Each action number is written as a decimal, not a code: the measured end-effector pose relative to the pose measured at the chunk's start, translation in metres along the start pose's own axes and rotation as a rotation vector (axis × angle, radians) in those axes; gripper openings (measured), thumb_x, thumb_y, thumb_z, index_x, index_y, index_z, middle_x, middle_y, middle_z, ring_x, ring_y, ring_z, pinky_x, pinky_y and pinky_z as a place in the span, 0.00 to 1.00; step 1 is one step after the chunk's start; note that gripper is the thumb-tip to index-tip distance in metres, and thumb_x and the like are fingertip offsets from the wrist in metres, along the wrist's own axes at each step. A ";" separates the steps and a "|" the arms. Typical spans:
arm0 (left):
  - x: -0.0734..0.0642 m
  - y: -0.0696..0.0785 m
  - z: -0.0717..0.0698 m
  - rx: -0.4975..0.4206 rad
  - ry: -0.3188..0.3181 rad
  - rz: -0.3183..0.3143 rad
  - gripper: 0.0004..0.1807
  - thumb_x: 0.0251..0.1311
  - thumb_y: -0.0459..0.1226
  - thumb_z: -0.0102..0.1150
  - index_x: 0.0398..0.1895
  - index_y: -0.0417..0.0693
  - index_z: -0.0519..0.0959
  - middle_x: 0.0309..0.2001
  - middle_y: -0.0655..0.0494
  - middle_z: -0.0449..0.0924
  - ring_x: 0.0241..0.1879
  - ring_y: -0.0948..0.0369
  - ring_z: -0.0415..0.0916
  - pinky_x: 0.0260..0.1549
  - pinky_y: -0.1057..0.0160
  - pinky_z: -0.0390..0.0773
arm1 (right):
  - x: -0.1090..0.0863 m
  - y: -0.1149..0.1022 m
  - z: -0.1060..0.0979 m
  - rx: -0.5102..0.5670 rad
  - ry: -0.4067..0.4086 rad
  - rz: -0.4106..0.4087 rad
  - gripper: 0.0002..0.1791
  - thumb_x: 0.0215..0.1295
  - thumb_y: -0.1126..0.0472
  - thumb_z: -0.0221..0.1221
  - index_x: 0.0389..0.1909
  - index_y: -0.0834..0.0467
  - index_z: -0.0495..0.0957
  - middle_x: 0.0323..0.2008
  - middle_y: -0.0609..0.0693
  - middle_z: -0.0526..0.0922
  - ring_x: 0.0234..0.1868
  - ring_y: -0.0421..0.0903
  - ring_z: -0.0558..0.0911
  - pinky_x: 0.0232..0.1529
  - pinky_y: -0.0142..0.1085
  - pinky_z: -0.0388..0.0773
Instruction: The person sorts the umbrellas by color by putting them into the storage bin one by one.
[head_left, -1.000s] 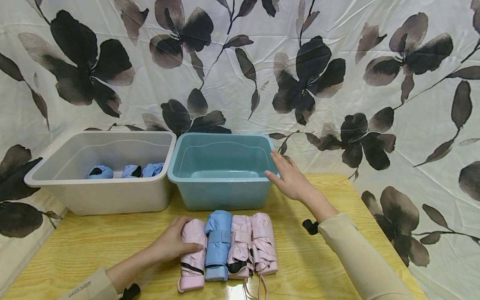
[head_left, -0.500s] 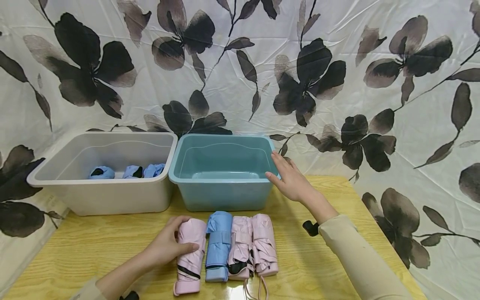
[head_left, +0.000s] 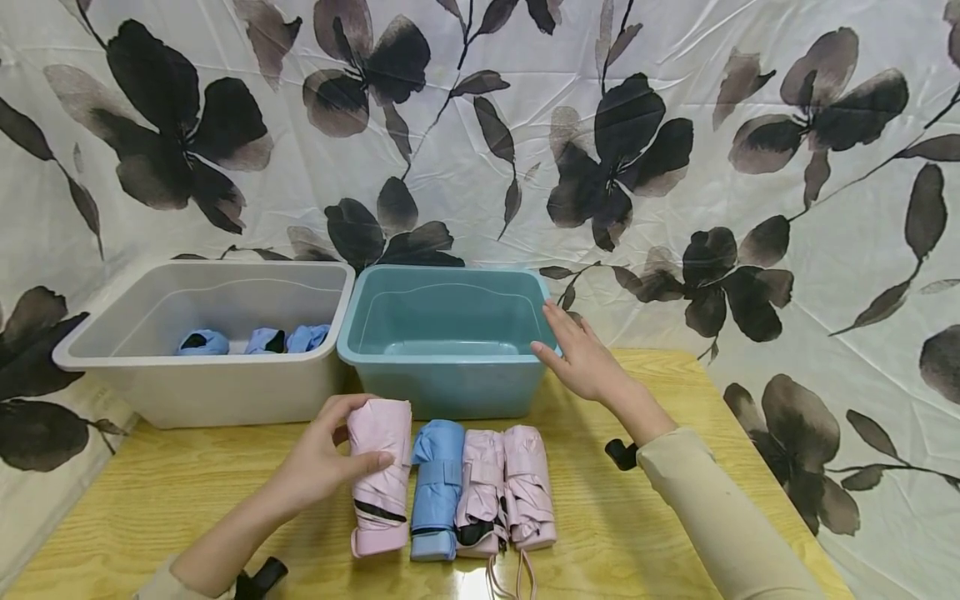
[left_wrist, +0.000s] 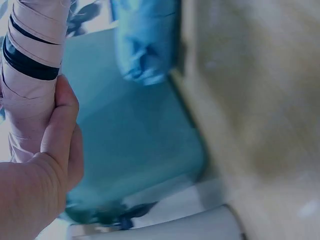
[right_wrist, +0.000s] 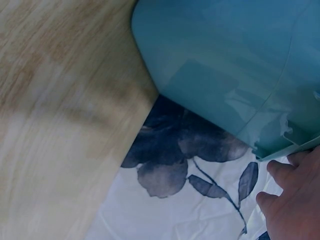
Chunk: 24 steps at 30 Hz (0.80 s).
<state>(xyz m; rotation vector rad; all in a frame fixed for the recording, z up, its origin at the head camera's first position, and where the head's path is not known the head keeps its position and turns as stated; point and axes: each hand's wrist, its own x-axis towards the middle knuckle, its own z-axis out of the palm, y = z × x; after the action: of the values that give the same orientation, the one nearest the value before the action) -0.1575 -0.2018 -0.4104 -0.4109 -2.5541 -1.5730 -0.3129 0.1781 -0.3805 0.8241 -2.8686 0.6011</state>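
My left hand (head_left: 322, 462) grips a folded pink umbrella (head_left: 381, 475) by its upper part, thumb across the front. In the left wrist view the same pink umbrella (left_wrist: 35, 75) shows a black band, with fingers wrapped round it. Just right of it lies a folded blue umbrella (head_left: 437, 492). Beside that are two more pink umbrellas, one with a black patch (head_left: 480, 496) and one at the row's right end (head_left: 529, 487). My right hand (head_left: 585, 354) rests with straight fingers at the right rim of a teal bin (head_left: 442, 387); the right wrist view shows those fingertips (right_wrist: 280, 172) at the rim.
Left of the teal bin stands a grey-white bin (head_left: 225, 396) holding several blue umbrellas (head_left: 262, 342). Both bins stand at the back of a yellow wood-grain table (head_left: 195, 492). A flower-print cloth (head_left: 480, 208) hangs behind. Pink wrist cords (head_left: 513, 575) trail toward the front edge.
My left hand has drawn the leftmost pink umbrella away from the row, then raised it toward the bins. The right hand stays at the teal rim.
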 end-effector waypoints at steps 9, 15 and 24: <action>0.027 0.041 -0.011 -0.155 0.031 0.025 0.42 0.56 0.27 0.76 0.72 0.35 0.64 0.63 0.41 0.67 0.54 0.56 0.72 0.49 0.75 0.76 | 0.000 0.002 0.001 0.002 0.001 -0.002 0.43 0.83 0.38 0.42 0.84 0.62 0.46 0.85 0.53 0.43 0.83 0.53 0.48 0.81 0.55 0.36; 0.054 0.069 -0.017 -0.234 0.075 0.019 0.44 0.61 0.26 0.71 0.77 0.38 0.58 0.71 0.42 0.60 0.58 0.52 0.73 0.43 0.72 0.82 | 0.001 0.001 0.001 0.002 0.004 -0.006 0.43 0.83 0.39 0.42 0.83 0.62 0.46 0.84 0.53 0.44 0.83 0.52 0.47 0.81 0.56 0.37; 0.116 0.090 -0.020 -0.191 0.183 0.064 0.41 0.66 0.31 0.69 0.77 0.40 0.58 0.72 0.43 0.58 0.67 0.46 0.69 0.47 0.71 0.79 | 0.001 0.001 0.001 0.001 0.001 -0.001 0.43 0.83 0.38 0.41 0.84 0.61 0.45 0.85 0.52 0.43 0.84 0.51 0.47 0.81 0.57 0.37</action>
<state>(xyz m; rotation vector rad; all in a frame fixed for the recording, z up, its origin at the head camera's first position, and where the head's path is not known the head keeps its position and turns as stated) -0.2433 -0.1612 -0.2966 -0.3453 -2.2452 -1.7496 -0.3144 0.1784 -0.3814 0.8249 -2.8676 0.6033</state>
